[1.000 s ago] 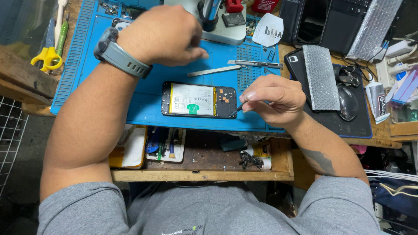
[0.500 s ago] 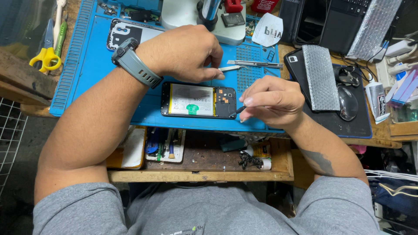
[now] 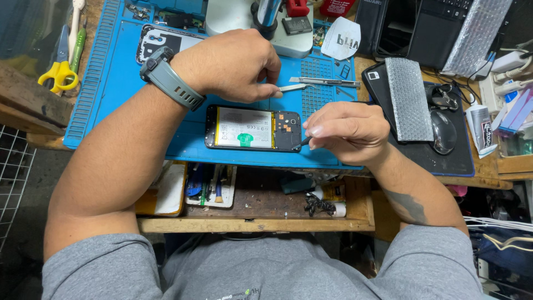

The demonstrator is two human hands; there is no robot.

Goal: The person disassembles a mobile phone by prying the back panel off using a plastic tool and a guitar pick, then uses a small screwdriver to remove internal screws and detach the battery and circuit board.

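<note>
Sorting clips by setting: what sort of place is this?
Likely a phone repair bench: an opened phone with its battery exposed lies on a blue repair mat, tweezers beside it.

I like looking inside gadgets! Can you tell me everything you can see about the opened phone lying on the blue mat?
The opened phone lies flat on the blue mat, long side running left to right, back cover off. Most of its inside is a pale battery with a small green tab at its lower edge. At the right end sits a dark part with little orange patches. The frame looks black. The right hand puts a thin dark tool to its right end. The left hand is above it, pinching silver tweezers.
</note>
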